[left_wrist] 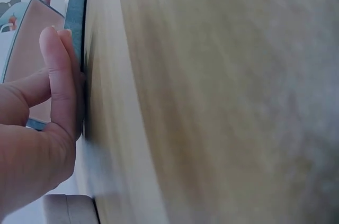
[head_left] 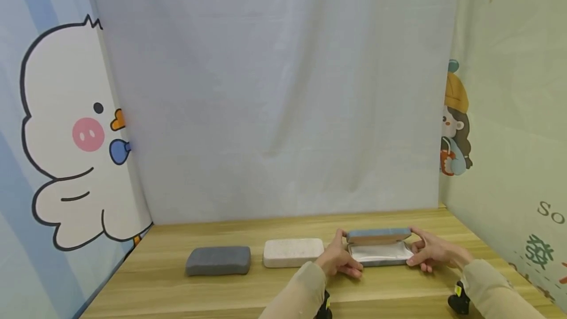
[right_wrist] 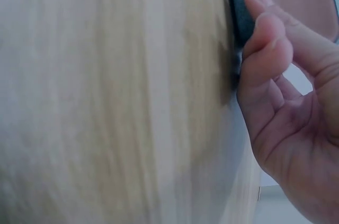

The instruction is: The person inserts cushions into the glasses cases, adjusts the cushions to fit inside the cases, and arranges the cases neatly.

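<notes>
A blue glasses case (head_left: 379,234) lies on the table at the right, its lid raised along the far side. Whitish, shiny material (head_left: 376,252) shows inside; I cannot tell what it is. At the case's left end my left hand (head_left: 338,259) grips it, with fingers at the lid and along the front edge. My right hand (head_left: 430,250) holds the right end in the same way. The left wrist view shows the lid's pinkish lining (left_wrist: 33,49) behind the fingers. In the right wrist view, thumb and fingers meet the case's dark blue side (right_wrist: 242,7).
A whitish glasses case (head_left: 293,252) lies shut just left of my left hand. Farther left is a dark grey case (head_left: 218,261), also shut. The wooden table (head_left: 212,299) ends at a pale curtain (head_left: 266,112) behind, with printed cloths on both sides.
</notes>
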